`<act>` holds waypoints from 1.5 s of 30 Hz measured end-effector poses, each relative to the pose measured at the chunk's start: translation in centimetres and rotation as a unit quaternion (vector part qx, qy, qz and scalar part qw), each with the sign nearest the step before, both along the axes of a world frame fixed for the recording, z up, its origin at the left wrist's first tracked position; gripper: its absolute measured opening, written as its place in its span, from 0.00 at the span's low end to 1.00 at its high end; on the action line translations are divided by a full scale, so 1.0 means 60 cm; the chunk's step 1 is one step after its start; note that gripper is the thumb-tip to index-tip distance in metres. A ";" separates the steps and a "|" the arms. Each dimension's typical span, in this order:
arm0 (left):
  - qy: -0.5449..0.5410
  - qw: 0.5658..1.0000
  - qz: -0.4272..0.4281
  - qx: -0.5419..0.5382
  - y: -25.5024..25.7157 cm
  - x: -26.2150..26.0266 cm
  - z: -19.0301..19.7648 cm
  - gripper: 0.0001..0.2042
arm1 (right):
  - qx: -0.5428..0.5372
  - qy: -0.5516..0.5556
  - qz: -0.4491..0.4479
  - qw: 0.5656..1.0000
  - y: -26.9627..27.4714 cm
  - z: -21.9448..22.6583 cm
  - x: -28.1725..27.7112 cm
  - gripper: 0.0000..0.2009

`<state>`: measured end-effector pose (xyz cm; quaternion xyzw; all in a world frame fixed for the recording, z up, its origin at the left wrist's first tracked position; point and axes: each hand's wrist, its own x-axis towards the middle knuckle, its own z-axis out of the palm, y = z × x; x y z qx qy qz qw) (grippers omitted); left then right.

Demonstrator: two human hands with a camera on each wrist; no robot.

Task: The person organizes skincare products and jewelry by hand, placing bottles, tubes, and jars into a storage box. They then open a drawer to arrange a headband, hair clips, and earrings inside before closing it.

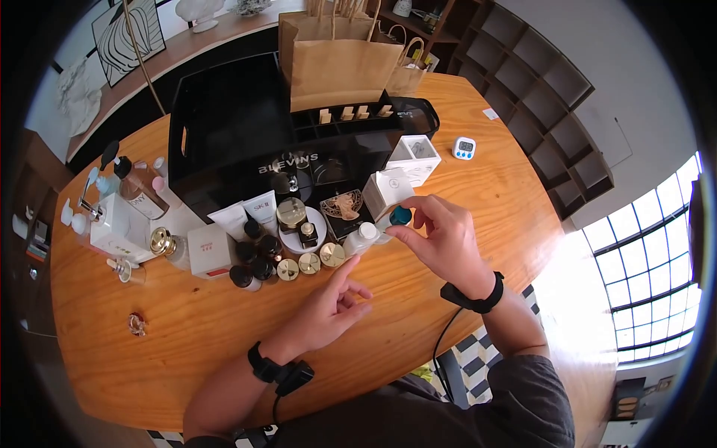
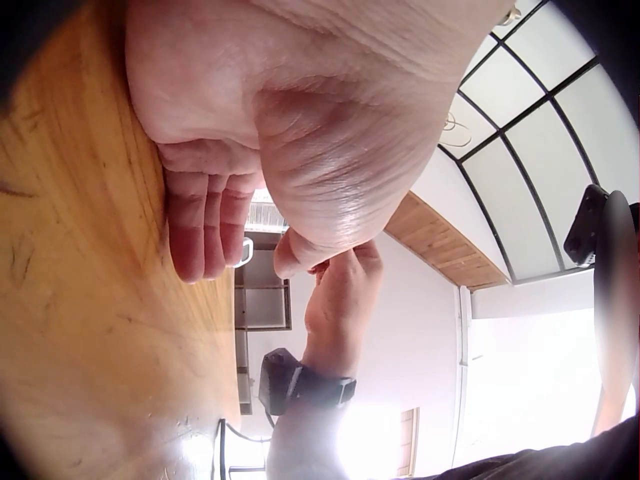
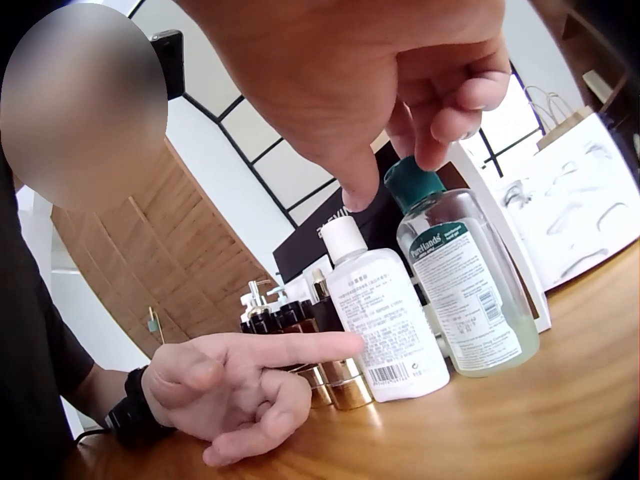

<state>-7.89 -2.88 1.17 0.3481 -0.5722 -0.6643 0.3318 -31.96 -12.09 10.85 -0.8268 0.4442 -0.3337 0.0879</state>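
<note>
A clear sanitizer bottle (image 3: 470,290) with a green cap stands on the wooden table. The fingers and thumb of my right hand (image 1: 446,237) are around its cap (image 1: 401,216) from above, fingertips right at it. Beside it stands a white bottle (image 3: 388,320) with a white cap and printed back label. My left hand (image 1: 323,310) is low over the table, index finger (image 3: 315,348) straight, its tip at the white bottle's side; the other fingers curl loosely around nothing. In the left wrist view the palm (image 2: 330,130) hides what the index finger touches.
Gold-lidded jars (image 1: 309,263), dark bottles (image 1: 263,267) and tubes (image 1: 231,219) crowd left of the white bottle. Behind rise a black organizer (image 1: 231,168), a paper bag (image 1: 336,75) and white boxes (image 1: 388,190). A small timer (image 1: 464,148) sits right; a glass stopper-like object (image 1: 137,324) lies left.
</note>
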 end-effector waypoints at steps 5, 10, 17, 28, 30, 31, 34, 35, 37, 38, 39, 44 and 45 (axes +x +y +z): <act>0.007 1.000 0.000 -0.003 0.002 0.000 -0.005 0.43 | -0.007 0.015 -0.021 1.000 0.003 0.004 0.000 0.13; 0.003 1.000 0.003 -0.006 0.002 0.001 0.000 0.43 | 0.006 0.036 -0.020 0.999 0.004 0.019 -0.018 0.10; -0.005 1.000 -0.002 -0.011 0.001 0.002 0.003 0.43 | 0.052 0.027 0.021 0.998 0.005 0.033 -0.040 0.13; -0.013 1.000 -0.005 0.000 0.001 0.002 0.006 0.41 | 0.054 0.056 0.060 0.995 0.006 0.041 -0.033 0.14; -0.010 1.000 -0.004 0.003 0.001 0.001 0.008 0.40 | 0.023 0.039 0.088 0.995 0.001 0.038 -0.030 0.14; -0.011 1.000 -0.004 0.002 0.001 0.001 0.008 0.40 | 0.022 0.038 0.087 0.995 0.000 0.037 -0.028 0.14; -0.012 1.000 -0.005 0.005 0.001 0.001 0.010 0.40 | 0.004 0.051 0.089 0.995 -0.002 0.034 -0.022 0.15; -0.013 1.000 -0.006 0.006 0.001 0.001 0.009 0.40 | -0.007 0.061 0.092 0.994 -0.003 0.034 -0.020 0.15; -0.014 1.000 -0.006 0.007 0.001 0.001 0.009 0.40 | -0.018 0.071 0.095 0.993 -0.003 0.034 -0.014 0.16; -0.014 1.000 -0.007 0.008 0.001 0.001 0.009 0.40 | -0.021 0.069 0.099 0.992 -0.003 0.034 -0.012 0.16; -0.014 1.000 -0.007 0.009 0.001 0.001 0.009 0.40 | -0.025 0.068 0.104 0.992 -0.003 0.034 -0.009 0.16; -0.014 1.000 -0.007 0.008 0.001 0.001 0.011 0.39 | -0.030 0.076 0.090 0.993 0.002 0.030 0.000 0.15; -0.016 1.000 -0.008 0.007 0.001 0.001 0.011 0.39 | -0.037 0.083 0.085 0.992 0.003 0.030 0.002 0.15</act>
